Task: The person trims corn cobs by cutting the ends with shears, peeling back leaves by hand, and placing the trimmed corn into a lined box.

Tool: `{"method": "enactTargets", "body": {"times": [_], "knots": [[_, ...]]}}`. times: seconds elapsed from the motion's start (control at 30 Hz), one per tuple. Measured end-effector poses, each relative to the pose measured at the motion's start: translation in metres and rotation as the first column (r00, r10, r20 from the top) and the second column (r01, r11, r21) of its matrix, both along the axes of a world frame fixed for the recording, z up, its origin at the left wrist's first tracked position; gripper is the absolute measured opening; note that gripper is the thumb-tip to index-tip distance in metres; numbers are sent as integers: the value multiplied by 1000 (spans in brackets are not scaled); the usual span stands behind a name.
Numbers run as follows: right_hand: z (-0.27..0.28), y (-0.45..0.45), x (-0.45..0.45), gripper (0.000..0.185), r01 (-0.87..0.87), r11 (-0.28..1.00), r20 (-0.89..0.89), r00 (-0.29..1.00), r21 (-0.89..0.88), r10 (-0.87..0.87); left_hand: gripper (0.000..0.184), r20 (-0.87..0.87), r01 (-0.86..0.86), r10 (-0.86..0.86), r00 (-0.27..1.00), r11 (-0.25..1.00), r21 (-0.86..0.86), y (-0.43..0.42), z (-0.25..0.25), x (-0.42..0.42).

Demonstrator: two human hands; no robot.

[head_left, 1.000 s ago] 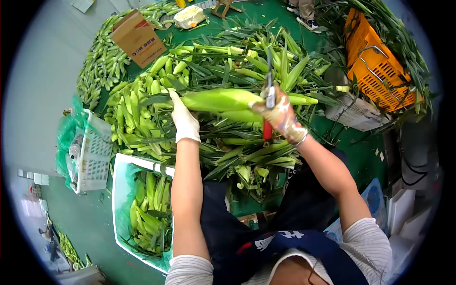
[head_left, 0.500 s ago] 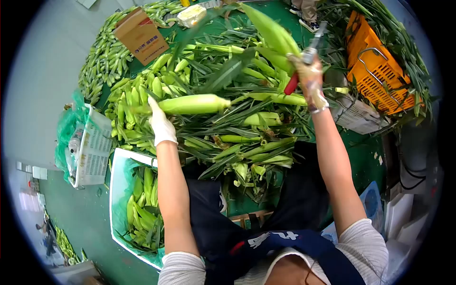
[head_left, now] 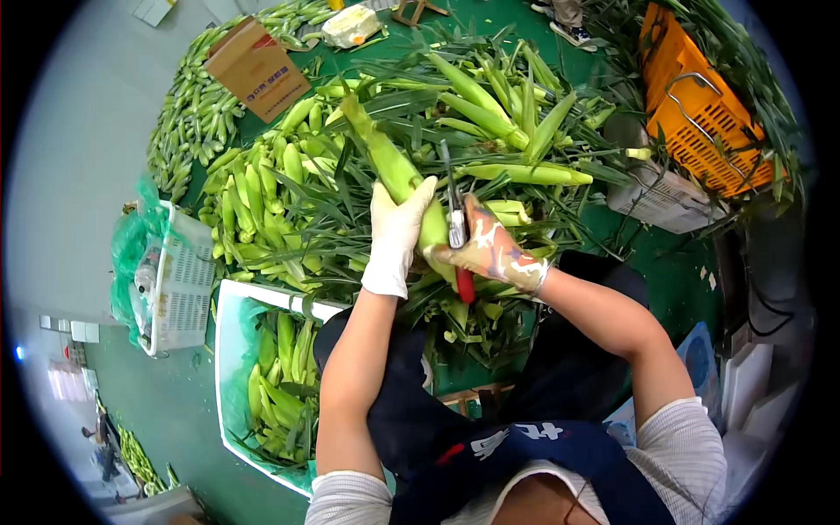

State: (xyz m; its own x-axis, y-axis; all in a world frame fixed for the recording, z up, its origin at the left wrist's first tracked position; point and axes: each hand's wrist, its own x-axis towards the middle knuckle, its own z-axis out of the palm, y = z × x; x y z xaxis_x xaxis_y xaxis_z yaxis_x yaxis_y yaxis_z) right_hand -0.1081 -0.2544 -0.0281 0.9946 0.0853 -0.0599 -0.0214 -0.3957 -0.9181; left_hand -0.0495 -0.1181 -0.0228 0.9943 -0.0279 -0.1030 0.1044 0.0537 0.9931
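My left hand (head_left: 398, 234), in a white glove, is wrapped round the middle of a green ear of corn (head_left: 394, 168) held at a slant. At the ear's lower end is my right hand (head_left: 492, 248), in a patterned glove, closed on a metal tool with a red handle (head_left: 465, 284). The tool's blade points up beside the ear, and my right thumb touches the husk. Beneath both hands lies a heap of corn and long leaves (head_left: 332, 210).
A white box lined with green plastic (head_left: 226, 385) holds corn at lower left. Left stands a white basket (head_left: 179, 289). Behind are a cardboard box (head_left: 262, 74) and a person's shoes (head_left: 570, 33). An orange crate (head_left: 700, 114) rests on a white crate (head_left: 665, 206) at right.
The smoother ear seen in my left hand half a second ago is gone from it, and a slanted ear is there instead. My right hand has come down and left, bringing the tool beside this ear.
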Motion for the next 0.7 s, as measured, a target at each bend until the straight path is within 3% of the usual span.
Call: {"method": "enactTargets", "body": {"times": [0.03,0.1,0.13,0.17,0.2,0.27,0.37,0.4,0.43,0.47,0.5,0.53,0.57,0.6,0.67,0.7], "knots": [[4,-7,-2,69,-80,985,-48,996,-151,73,36,26,60,-60,998,998,1,3,-1,1],[8,-25,-6,70,-194,966,-113,978,-170,177,36,85,166,-172,981,983,74,16,0,3],[9,-33,-6,71,-214,957,-132,973,-197,190,40,139,179,-246,959,911,372,27,1,6],[14,-40,-6,83,-253,946,-184,959,-204,217,42,114,170,-273,955,822,543,34,1,5],[10,-46,-5,84,-263,938,-206,954,-225,218,45,83,160,-300,950,700,695,37,6,1],[-17,-55,-2,84,-242,936,-110,969,-254,221,51,45,193,-322,946,667,719,36,8,-6],[-5,-62,0,81,-313,927,-158,946,-208,284,65,-71,278,-460,885,400,874,26,17,-21],[-4,-64,1,79,-354,912,-206,927,-209,313,65,-80,287,-464,882,395,873,25,16,-22],[-13,-67,0,63,-332,926,-109,942,-181,317,66,-54,268,-500,864,368,890,26,16,-22],[-17,-65,-1,63,-328,927,-110,943,-180,313,67,-24,244,-537,843,343,907,26,16,-19],[-19,-62,-3,54,-298,953,-217,935,-59,279,67,-6,220,-539,842,334,917,28,12,-14],[-19,-59,-6,46,-251,966,-324,910,58,256,58,2,234,-512,859,397,888,31,8,-11],[-18,-59,-10,34,-225,954,-310,909,200,280,57,21,292,-517,856,516,805,36,-3,-5],[-20,-63,-10,34,-228,953,-308,909,198,281,56,43,341,-515,856,626,702,38,-6,-1],[-24,-73,-8,28,77,802,-360,916,592,178,51,-124,549,-538,834,781,297,50,-4,3],[-10,-81,-9,27,94,839,-360,925,535,126,49,-176,585,-561,809,797,152,53,6,0]]}}
